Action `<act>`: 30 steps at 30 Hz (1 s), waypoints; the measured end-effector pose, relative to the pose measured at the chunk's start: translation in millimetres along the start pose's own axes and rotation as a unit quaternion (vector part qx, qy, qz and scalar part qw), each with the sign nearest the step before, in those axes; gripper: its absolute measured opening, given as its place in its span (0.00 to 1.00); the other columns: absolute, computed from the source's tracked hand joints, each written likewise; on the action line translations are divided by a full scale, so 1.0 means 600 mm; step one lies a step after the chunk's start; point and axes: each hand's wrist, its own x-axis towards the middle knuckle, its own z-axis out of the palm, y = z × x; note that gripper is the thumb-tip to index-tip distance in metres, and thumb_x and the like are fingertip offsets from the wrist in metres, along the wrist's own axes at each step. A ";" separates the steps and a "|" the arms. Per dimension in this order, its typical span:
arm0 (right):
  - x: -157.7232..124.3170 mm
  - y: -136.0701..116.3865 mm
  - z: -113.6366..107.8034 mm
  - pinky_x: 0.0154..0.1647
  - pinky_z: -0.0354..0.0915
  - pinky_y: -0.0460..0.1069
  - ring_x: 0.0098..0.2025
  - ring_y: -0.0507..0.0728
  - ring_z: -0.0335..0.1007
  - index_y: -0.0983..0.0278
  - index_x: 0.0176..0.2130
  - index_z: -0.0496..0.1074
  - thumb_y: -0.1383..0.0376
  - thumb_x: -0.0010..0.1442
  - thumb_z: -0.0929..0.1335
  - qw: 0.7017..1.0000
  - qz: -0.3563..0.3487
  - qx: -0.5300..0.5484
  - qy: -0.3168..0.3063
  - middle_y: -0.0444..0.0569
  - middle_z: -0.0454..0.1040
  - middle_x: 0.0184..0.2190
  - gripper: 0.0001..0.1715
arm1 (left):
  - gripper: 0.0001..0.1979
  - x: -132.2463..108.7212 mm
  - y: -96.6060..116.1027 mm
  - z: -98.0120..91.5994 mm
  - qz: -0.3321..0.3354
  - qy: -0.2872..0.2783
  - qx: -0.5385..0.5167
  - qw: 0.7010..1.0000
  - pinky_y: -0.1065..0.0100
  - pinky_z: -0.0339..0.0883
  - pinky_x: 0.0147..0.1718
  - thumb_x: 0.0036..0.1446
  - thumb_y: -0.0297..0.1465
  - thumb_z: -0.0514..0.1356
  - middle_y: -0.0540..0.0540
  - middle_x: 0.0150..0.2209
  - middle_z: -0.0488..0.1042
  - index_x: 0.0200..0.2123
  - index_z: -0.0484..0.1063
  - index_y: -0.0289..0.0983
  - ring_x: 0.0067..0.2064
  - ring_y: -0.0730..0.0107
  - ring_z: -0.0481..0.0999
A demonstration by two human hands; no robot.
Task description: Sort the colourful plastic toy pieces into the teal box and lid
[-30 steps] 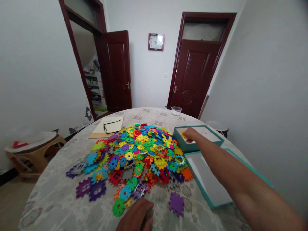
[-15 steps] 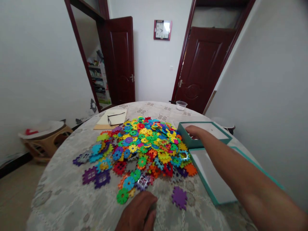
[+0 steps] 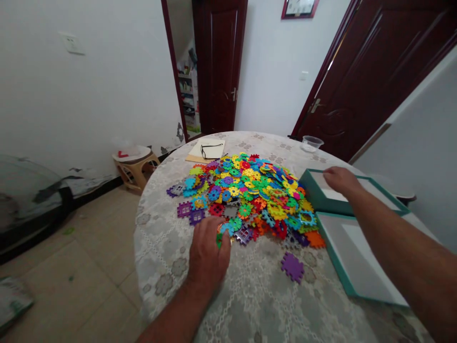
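A heap of colourful plastic interlocking pieces, notched discs and toothed squares, covers the middle of the table. My left hand is at its near edge, thumb and fingers apart around a green disc that they partly cover. Beside the fingertips lies a blue disc. Over the left part of the far teal box is my right hand, fingers curled together; their tips and anything in them are hidden. A purple toothed square lies alone in front of the heap.
A second teal-edged box with a pale inside stands nearer, under my right forearm. Eyeglasses rest on a paper pad behind the heap. A clear plastic bowl stands at the far edge of the patterned tablecloth.
My view has turned left and down. My left hand has reached forward from the table's front to the green disc, its fingers opening. My right hand remains at the far box.
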 end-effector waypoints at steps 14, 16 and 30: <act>-0.414 -0.157 0.044 0.54 0.71 0.55 0.52 0.61 0.76 0.59 0.49 0.75 0.62 0.68 0.65 0.954 -0.269 0.103 -0.086 0.52 0.79 0.50 0.13 | 0.24 -0.008 -0.008 0.021 0.034 -0.171 -0.017 0.985 0.52 0.69 0.55 0.57 0.25 0.64 0.41 0.52 0.71 0.58 0.68 0.40 0.54 0.55 0.72; -0.446 -0.165 0.070 0.56 0.71 0.57 0.53 0.61 0.75 0.59 0.51 0.73 0.64 0.68 0.65 0.950 -0.274 0.104 -0.110 0.53 0.77 0.51 0.13 | 0.26 -0.012 0.001 0.021 0.056 -0.195 -0.084 0.976 0.56 0.71 0.55 0.58 0.22 0.62 0.41 0.53 0.69 0.60 0.67 0.41 0.55 0.59 0.72; -0.481 -0.179 0.152 0.62 0.69 0.62 0.61 0.64 0.70 0.61 0.62 0.68 0.66 0.66 0.66 0.964 -0.248 0.065 -0.071 0.58 0.72 0.59 0.25 | 0.29 -0.015 0.018 0.011 0.041 -0.193 -0.211 0.957 0.57 0.65 0.64 0.61 0.17 0.53 0.43 0.58 0.68 0.62 0.68 0.42 0.61 0.64 0.70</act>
